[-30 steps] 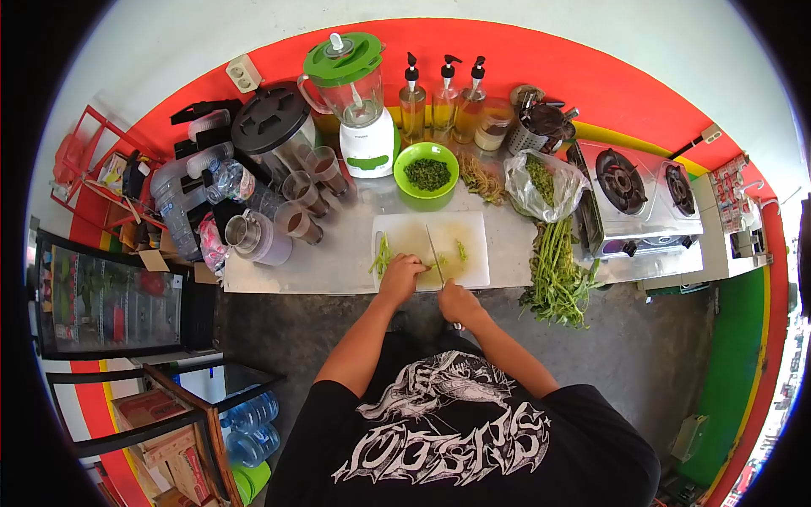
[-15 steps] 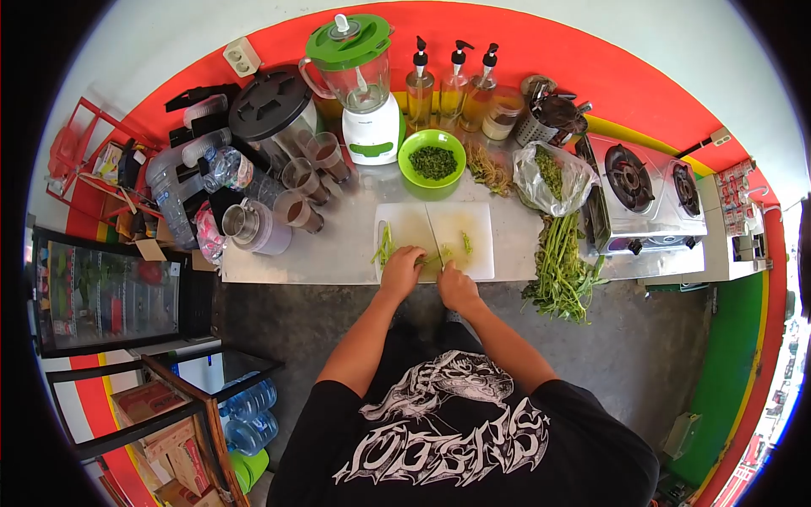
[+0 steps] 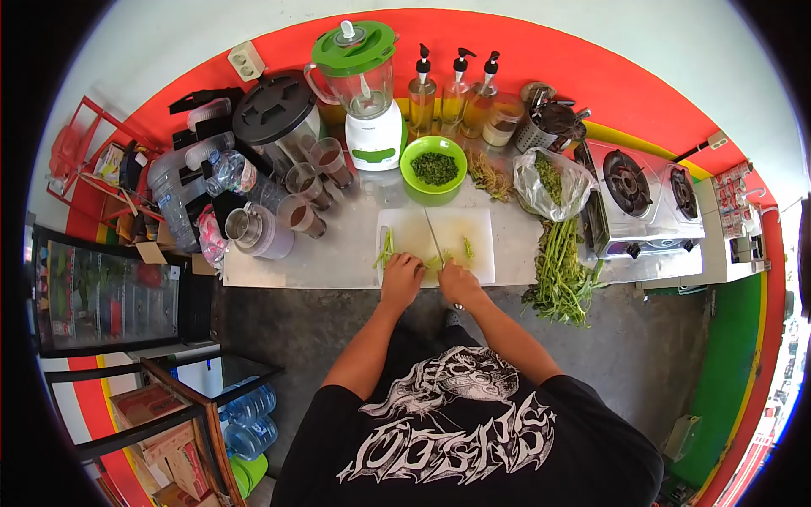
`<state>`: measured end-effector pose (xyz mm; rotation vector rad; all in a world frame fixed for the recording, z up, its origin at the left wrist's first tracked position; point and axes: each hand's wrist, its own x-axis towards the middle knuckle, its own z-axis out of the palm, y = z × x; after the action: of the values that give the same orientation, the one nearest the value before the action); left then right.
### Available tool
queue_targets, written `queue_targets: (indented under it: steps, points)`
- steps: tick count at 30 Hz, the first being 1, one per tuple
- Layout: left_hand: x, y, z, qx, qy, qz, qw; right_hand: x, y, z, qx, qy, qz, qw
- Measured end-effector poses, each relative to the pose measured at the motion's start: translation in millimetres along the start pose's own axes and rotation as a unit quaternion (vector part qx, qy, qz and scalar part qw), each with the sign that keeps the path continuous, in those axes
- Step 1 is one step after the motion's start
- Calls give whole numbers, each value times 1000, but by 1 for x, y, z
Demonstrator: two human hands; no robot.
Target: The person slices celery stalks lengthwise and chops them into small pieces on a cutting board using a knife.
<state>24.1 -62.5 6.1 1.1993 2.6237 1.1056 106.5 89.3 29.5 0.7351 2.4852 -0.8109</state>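
A white cutting board point(image 3: 480, 241) lies near the front edge of the metal table. My right hand point(image 3: 459, 283) is closed round the handle of a knife point(image 3: 432, 231), whose blade points away from me across the board. Just left of the blade, my left hand point(image 3: 403, 276) is closed, its fingers curled over green stems point(image 3: 432, 263) that show between it and the knife. Cut stems point(image 3: 386, 248) rest at the board's left side, and small green pieces point(image 3: 468, 248) lie right of the blade. Beyond the board, a green bowl point(image 3: 433, 191) holds chopped greens point(image 3: 434, 169).
Leafy stalks point(image 3: 561, 270) hang over the table's front edge, beneath a plastic bag of greens point(image 3: 557, 190). A gas stove point(image 3: 649, 198) stands at right. Behind are a blender point(image 3: 370, 127) and pump bottles point(image 3: 454, 93). Cups of brown powder point(image 3: 302, 218) and a metal-topped jar point(image 3: 262, 232) stand left.
The view has shifted slightly, so the table sits a little lower. Both hands stay at the board, the knife still in my right hand; the stems by the blade look slightly shifted.
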Motion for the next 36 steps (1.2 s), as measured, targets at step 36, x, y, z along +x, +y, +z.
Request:
queue_targets:
  steps: [36]
  points:
    - [23, 8, 21, 34, 1, -3, 999, -7, -9, 4, -69, 19, -7, 997]
